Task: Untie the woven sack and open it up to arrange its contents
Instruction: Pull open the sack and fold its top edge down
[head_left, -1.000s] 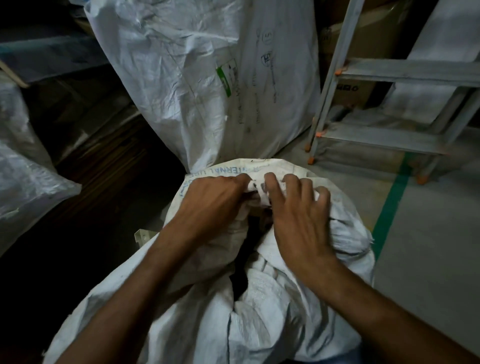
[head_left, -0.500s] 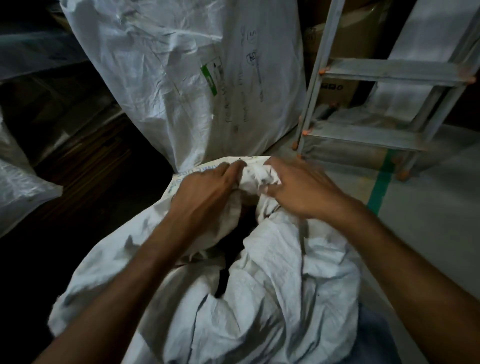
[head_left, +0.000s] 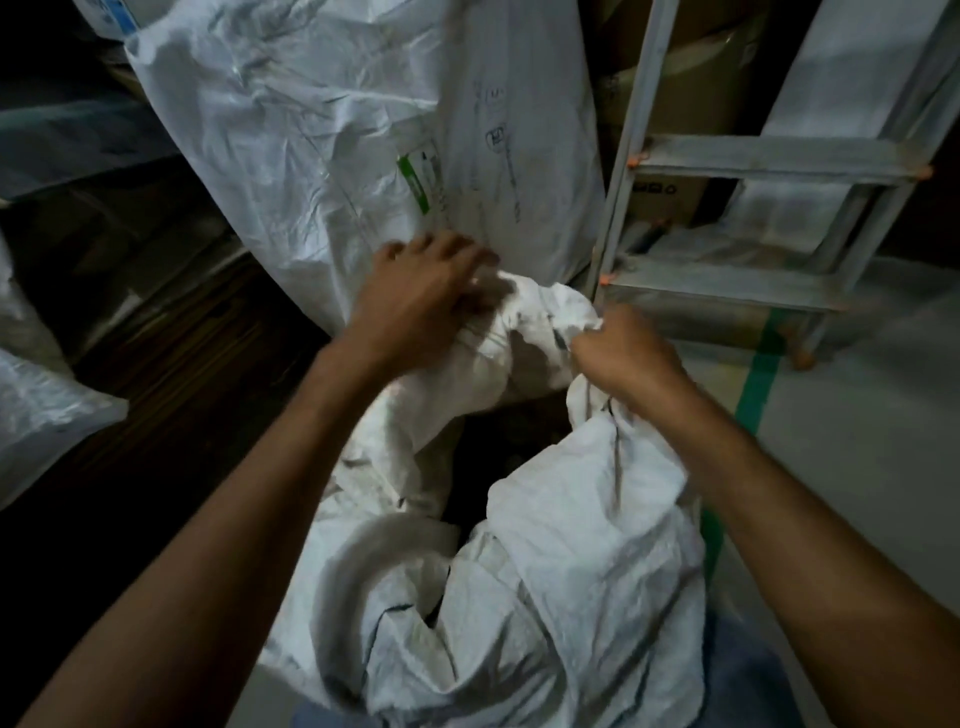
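A white woven sack (head_left: 561, 545) stands in front of me, crumpled, its mouth gaping with a dark opening (head_left: 498, 447) in the middle. My left hand (head_left: 415, 296) grips the far left part of the sack's rim. My right hand (head_left: 623, 358) is closed on the right part of the rim, bunching the fabric. Between the two hands the rim is twisted into a white wad (head_left: 540, 312). The inside of the sack is too dark to tell what it holds.
A tall full white sack (head_left: 363, 130) with a green label stands just behind. A metal stepladder (head_left: 727, 218) is at the right, with cardboard boxes behind it. A green tape line (head_left: 758, 379) runs across the grey floor. Another plastic-wrapped bundle (head_left: 36, 410) lies at the left.
Both hands have pulled apart along the rim, the right one sliding down to the right. The sack's mouth has widened and the dark opening is larger.
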